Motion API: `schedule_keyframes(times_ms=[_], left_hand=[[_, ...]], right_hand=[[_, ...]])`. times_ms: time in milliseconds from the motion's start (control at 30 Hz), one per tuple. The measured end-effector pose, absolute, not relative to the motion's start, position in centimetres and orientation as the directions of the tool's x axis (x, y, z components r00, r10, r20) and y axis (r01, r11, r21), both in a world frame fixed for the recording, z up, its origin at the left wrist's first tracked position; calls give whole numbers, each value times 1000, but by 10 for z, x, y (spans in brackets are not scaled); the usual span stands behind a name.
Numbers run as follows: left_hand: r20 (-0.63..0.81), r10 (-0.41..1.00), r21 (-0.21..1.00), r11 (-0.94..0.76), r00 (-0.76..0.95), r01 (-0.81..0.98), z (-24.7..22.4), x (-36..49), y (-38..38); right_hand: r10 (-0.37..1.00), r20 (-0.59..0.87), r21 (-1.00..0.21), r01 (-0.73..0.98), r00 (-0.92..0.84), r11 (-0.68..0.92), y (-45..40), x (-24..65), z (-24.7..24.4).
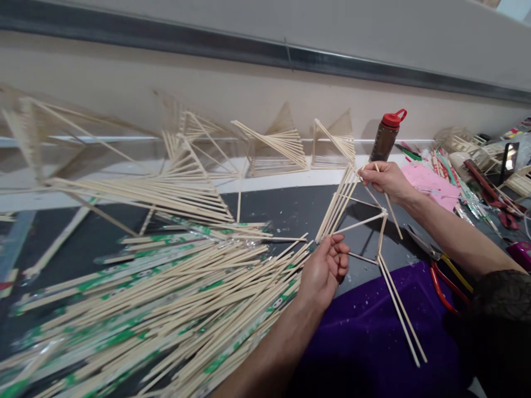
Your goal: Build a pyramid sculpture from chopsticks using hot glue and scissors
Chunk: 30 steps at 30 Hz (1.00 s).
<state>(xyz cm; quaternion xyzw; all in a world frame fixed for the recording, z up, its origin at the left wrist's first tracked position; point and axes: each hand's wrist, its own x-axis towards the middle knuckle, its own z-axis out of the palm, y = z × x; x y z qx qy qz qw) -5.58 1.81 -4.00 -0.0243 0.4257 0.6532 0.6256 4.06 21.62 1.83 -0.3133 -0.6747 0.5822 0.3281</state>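
Observation:
A frame of thin wooden sticks (337,213) is between my hands, with a fan of several sticks on its left side and open struts on its right. My left hand (326,265) has its fingers curled at the fan's lower end and appears to hold it there. At the upper corner, the thumb and fingers of my right hand (385,179) are pinched together. A single wooden stick (394,216) passes through that hand and slants downward. Two long sticks (401,312) stick out from the frame's lower right corner. Exactly what the left fingertips touch is partly hidden.
Loose and wrapped sticks (178,293) spread over the left. Finished stick frames (286,146) stand along the wall, beside a red-capped bottle (385,135). Red-and-yellow-handled pliers (446,276) lie right, near a purple surface (373,326). Pink paper (435,185) and clutter lie behind.

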Motion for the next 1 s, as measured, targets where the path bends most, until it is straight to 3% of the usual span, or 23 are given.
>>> schedule_keyframes(times_ms=[1000], left_hand=[[-585,777,544,163,-233,-823,-32,-53,19]], right_hand=[[797,111,-990,6,-593,142,219,37,16]])
